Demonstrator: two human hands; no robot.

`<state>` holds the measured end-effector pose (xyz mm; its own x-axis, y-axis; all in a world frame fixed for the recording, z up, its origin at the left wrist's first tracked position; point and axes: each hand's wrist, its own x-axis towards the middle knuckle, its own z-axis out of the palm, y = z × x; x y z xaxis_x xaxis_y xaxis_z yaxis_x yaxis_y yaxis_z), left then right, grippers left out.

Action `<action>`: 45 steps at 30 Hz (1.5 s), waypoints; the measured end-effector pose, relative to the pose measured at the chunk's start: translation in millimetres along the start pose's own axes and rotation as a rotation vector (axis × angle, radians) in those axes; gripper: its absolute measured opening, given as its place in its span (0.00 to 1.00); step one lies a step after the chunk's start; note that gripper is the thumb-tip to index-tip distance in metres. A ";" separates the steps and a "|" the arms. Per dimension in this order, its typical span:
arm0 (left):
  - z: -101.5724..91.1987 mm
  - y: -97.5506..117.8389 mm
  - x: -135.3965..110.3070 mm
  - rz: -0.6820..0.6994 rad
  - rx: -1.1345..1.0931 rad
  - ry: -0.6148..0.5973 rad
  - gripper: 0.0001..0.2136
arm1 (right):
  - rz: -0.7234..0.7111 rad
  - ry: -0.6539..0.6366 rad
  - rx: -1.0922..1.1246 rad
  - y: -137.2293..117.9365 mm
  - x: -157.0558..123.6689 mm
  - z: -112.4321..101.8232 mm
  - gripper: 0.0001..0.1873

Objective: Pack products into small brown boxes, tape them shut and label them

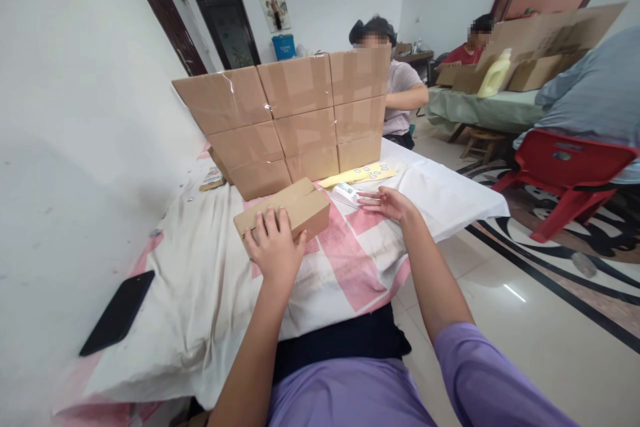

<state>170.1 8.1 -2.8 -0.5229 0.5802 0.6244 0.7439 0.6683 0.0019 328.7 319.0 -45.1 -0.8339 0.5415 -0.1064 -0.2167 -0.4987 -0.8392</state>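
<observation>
My left hand (273, 243) lies across the left end of a closed cardboard box (305, 203) on the cloth. Its fingers are spread on the lid, with the thumb over the near side. My right hand (387, 203) is open, palm partly up, its fingertips at a small white roll (346, 193) with printed marks. Whether the fingertips touch the roll I cannot tell. Just behind the roll lies a yellow strip (360, 175) with several small pale labels on it. A wall of stacked, taped cardboard boxes (305, 110) rises behind the box.
A black phone (117, 313) lies at the table's left edge, near the wall. Beyond the stacked boxes sits a person (400, 87). To the right are a red chair (575, 160) with someone on it, and another table with a yellow bottle (495, 73) and cartons.
</observation>
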 end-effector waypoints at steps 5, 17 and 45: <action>0.4 0.2 0.4 -0.003 -0.005 0.004 0.29 | -0.016 0.115 -0.068 2.3 2.8 -9.7 0.11; 2.1 -0.7 -0.7 0.012 0.002 0.030 0.29 | 0.046 0.012 -0.037 0.5 0.5 -22.6 0.13; 3.7 -0.8 -2.0 0.023 -0.023 0.055 0.29 | -0.197 0.384 -0.216 3.9 -0.7 -8.9 0.20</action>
<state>169.0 8.2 -7.0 -0.4822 0.5683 0.6667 0.7653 0.6437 0.0048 333.0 322.7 -53.0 -0.5307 0.8428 -0.0892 -0.2076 -0.2313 -0.9505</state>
